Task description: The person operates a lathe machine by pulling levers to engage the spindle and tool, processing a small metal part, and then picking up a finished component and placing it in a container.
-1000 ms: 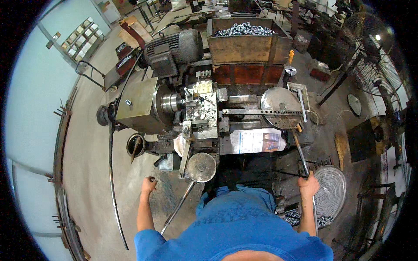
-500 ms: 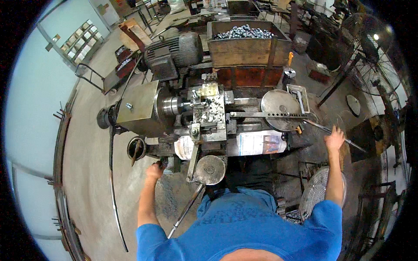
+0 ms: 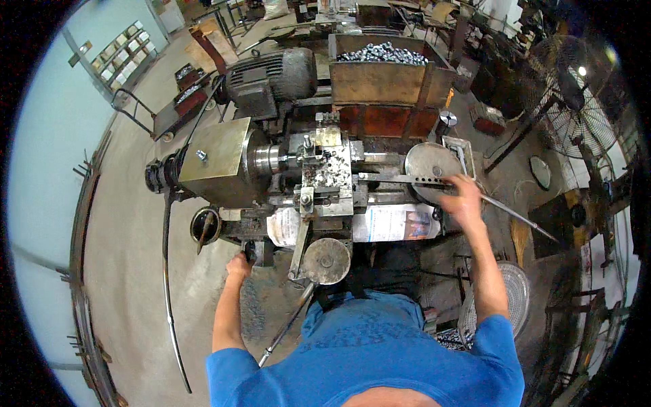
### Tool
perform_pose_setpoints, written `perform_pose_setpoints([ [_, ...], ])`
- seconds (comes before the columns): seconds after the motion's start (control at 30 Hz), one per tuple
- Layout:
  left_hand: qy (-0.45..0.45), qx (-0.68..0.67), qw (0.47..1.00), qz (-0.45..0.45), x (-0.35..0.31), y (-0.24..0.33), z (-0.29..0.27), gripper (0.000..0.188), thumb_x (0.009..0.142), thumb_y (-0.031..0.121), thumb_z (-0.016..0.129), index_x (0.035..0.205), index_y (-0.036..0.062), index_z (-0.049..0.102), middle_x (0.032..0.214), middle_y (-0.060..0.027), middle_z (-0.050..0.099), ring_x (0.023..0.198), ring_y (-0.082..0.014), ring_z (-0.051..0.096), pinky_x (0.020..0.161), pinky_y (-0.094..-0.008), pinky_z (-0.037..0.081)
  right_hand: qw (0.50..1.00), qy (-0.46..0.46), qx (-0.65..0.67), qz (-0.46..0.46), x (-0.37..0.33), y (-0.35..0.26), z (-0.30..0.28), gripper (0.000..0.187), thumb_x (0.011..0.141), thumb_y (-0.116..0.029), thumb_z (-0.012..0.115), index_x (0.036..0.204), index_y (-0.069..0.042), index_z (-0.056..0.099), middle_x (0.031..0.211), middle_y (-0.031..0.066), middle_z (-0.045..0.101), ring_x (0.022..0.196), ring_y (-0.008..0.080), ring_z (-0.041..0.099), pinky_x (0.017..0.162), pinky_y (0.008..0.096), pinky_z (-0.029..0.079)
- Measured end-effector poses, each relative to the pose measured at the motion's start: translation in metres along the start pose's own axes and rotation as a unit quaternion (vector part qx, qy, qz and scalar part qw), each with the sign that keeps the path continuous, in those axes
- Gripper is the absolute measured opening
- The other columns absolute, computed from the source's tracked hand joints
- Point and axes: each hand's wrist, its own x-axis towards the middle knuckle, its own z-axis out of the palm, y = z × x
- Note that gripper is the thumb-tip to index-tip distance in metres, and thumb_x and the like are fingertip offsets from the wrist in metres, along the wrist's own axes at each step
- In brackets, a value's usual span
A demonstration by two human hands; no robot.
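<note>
In front of me stands a worn metal lathe with a round spindle chuck [image 3: 264, 159] on its left side and a chip-covered tool slide [image 3: 327, 169] at its middle. My left hand [image 3: 238, 265] is closed at a small dark handle [image 3: 249, 252] low on the lathe's front, its fingertips partly hidden. Over the right end, my right hand [image 3: 465, 201] hovers with thumb and fingers apart, slightly blurred. Beneath and beside it are a round metal disc [image 3: 427, 160] and a flat bar with holes [image 3: 400, 178]. A long metal lever rod [image 3: 519, 218] slants away to its right.
Behind the lathe, a box [image 3: 376, 83] holds many shiny metal parts. An electric motor [image 3: 271, 74] sits at the back left. A dark pot [image 3: 205, 226] with a brush-like stick hangs at the left front. A caged fan [image 3: 580, 115] stands at right; a round woven tray [image 3: 513, 298] is lower right.
My right hand has let go of the lever rod and moved left to the round disc and the bar with holes. My left hand stays at the dark handle. The view has shifted slightly.
</note>
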Motion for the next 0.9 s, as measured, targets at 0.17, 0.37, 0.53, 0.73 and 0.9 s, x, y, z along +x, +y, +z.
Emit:
perform_pose_setpoints([
  [0.17, 0.084, -0.186, 0.979, 0.016, -0.031, -0.033, -0.083, 0.042, 0.075, 0.037, 0.063, 0.104, 0.0074, 0.061, 0.085, -0.0175, 0.064, 0.079, -0.0299, 0.062, 0.070, -0.0382, 0.048, 0.954, -0.011, 0.117, -0.276, 0.079, -0.129, 0.056, 0.040, 0.054, -0.023, 0.063, 0.087, -0.002, 0.062, 0.084, 0.0136, 0.058, 0.083, 0.0317, 0.052, 0.074, 0.0414, 0.043],
  [0.37, 0.410, -0.135, 0.888, -0.157, -0.128, -0.131, -0.196, 0.032, 0.083, 0.032, 0.055, 0.099, 0.0047, 0.061, 0.082, -0.0145, 0.064, 0.074, -0.0253, 0.063, 0.065, -0.0364, 0.047, 0.908, -0.156, -0.156, -0.357, 0.131, -0.243, 0.135, 0.030, 0.055, -0.027, 0.064, 0.078, -0.008, 0.066, 0.087, 0.0102, 0.061, 0.088, 0.0274, 0.053, 0.077, 0.0389, 0.040],
  [0.53, 0.339, -0.096, 0.906, -0.234, -0.178, -0.105, -0.110, 0.043, 0.069, 0.039, 0.069, 0.085, 0.0005, 0.058, 0.073, -0.0171, 0.060, 0.067, -0.0333, 0.059, 0.063, -0.0401, 0.046, 0.893, -0.263, -0.146, -0.336, 0.138, -0.251, 0.162, 0.026, 0.059, -0.027, 0.063, 0.077, -0.009, 0.067, 0.084, 0.0128, 0.064, 0.087, 0.0285, 0.057, 0.078, 0.0378, 0.042],
  [0.73, 0.213, -0.293, 0.914, -0.183, -0.190, -0.065, -0.131, 0.029, 0.070, 0.021, 0.069, 0.075, -0.0037, 0.054, 0.055, -0.0152, 0.056, 0.051, -0.0270, 0.060, 0.052, -0.0364, 0.049, 0.906, -0.190, -0.139, -0.353, 0.131, -0.244, 0.148, 0.023, 0.056, -0.023, 0.060, 0.070, -0.005, 0.066, 0.077, 0.0147, 0.063, 0.086, 0.0299, 0.057, 0.084, 0.0370, 0.040],
  [0.9, 0.108, -0.501, 0.850, -0.127, -0.172, -0.091, -0.125, 0.018, 0.075, 0.007, 0.061, 0.080, -0.0086, 0.055, 0.057, -0.0120, 0.057, 0.049, -0.0209, 0.060, 0.046, -0.0322, 0.050, 0.933, -0.037, -0.120, -0.337, 0.171, -0.218, 0.086, 0.026, 0.051, -0.031, 0.062, 0.058, -0.006, 0.064, 0.065, 0.0127, 0.059, 0.078, 0.0284, 0.054, 0.076, 0.0377, 0.041],
])
